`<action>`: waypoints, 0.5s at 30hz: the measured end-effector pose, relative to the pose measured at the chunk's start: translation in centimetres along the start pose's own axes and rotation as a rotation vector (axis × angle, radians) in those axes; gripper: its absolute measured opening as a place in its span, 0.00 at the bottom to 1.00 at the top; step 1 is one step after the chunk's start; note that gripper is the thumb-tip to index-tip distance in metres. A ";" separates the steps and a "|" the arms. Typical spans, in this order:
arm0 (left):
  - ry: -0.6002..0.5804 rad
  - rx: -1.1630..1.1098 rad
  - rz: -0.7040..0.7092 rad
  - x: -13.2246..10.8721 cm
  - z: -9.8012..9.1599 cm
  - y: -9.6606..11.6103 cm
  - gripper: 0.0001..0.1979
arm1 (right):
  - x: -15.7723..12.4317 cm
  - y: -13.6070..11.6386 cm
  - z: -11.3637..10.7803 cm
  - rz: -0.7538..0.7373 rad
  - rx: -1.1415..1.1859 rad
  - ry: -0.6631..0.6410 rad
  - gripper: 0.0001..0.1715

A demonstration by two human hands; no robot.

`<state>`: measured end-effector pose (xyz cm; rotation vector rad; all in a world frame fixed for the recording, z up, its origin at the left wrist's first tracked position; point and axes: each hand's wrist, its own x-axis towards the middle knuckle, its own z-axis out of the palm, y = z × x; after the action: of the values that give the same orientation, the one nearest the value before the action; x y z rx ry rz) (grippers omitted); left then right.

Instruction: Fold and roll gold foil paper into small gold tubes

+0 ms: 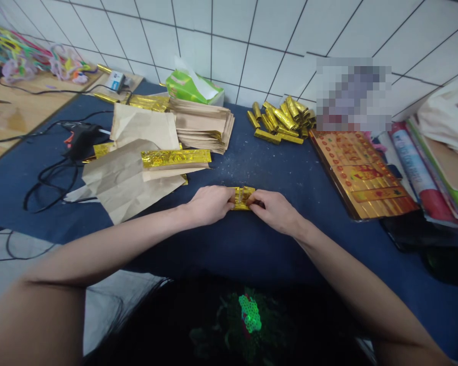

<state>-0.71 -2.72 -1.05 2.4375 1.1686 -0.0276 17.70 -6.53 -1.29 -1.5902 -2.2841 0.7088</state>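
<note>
A small folded piece of gold foil paper lies on the dark blue cloth in the middle of the table. My left hand pinches its left end and my right hand pinches its right end, fingers pressed onto the foil. Just left of my hands lie loose brown paper sheets with a long gold foil strip on top. A pile of folded gold ingot shapes sits at the far side of the cloth, beyond my hands.
A stack of brown and gold sheets and a green tissue pack stand at the back. A black glue gun with cables lies at left. Printed gold paper and books fill the right side.
</note>
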 end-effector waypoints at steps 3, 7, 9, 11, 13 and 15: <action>-0.004 -0.003 0.037 -0.2 0.1 -0.1 0.06 | 0.0 0.1 -0.1 -0.006 0.012 -0.008 0.09; 0.005 0.004 0.097 -0.5 0.2 -0.2 0.06 | -0.2 0.2 -0.2 -0.027 0.038 -0.024 0.10; 0.003 -0.001 0.104 -0.6 0.2 -0.1 0.05 | -0.3 0.3 -0.2 -0.030 0.045 -0.028 0.10; 0.001 -0.001 0.095 -0.7 0.2 -0.1 0.05 | -0.3 0.2 -0.2 -0.025 0.049 -0.032 0.10; 0.005 0.014 0.087 -0.8 0.2 0.0 0.06 | -0.4 0.1 -0.1 -0.013 0.043 -0.035 0.10; 0.009 0.028 0.083 -0.7 0.1 0.1 0.06 | -0.5 0.0 0.0 -0.003 0.021 -0.032 0.09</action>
<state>-1.06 -3.38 -0.98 2.5112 1.0768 -0.0079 17.92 -6.96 -1.24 -1.5769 -2.2935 0.7606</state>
